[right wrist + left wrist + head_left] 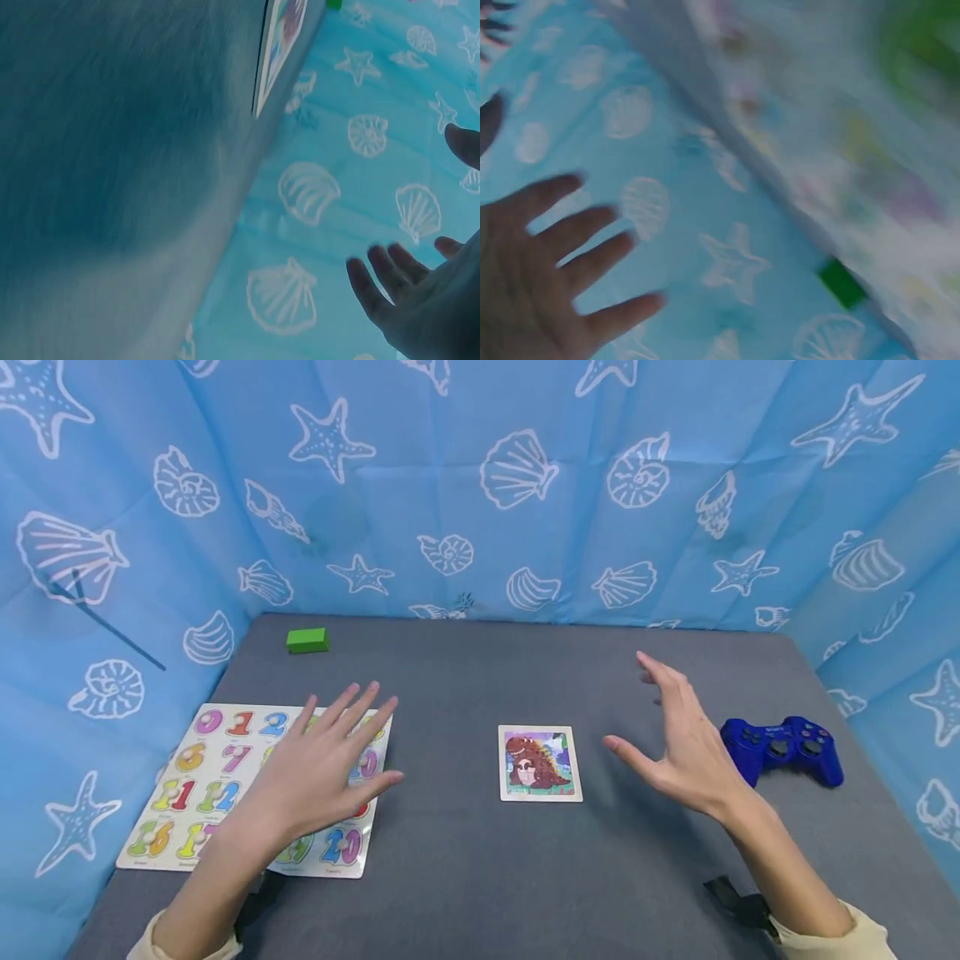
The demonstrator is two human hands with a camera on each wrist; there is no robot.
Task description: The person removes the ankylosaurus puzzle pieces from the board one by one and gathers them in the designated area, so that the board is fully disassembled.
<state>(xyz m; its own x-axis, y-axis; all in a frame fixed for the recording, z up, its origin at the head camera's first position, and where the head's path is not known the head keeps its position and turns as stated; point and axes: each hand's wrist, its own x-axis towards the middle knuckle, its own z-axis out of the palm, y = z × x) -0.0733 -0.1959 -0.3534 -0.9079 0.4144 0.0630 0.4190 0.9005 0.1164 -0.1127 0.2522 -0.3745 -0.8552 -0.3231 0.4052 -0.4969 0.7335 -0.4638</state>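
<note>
My left hand [318,768], fingers spread and straight, is over the white number puzzle board [168,839] and covers part of it in the head view. Colourful numeral pieces sit across that board. On the right, my right hand [686,747] is held with its thumb apart from the fingers and nothing between them. Between the two hands a small square picture puzzle [538,763] with a brown dinosaur costume figure lies flat on the table. Just beyond the right hand rests a blue game controller [783,747]. The left wrist view shows the left hand's spread fingers [596,259], blurred.
A green block [307,641] lies at the back left of the grey table [465,893]. Blue curtains [420,485] printed with white shells and starfish surround the table at the back and both sides. Black straps [738,906] circle the wrists.
</note>
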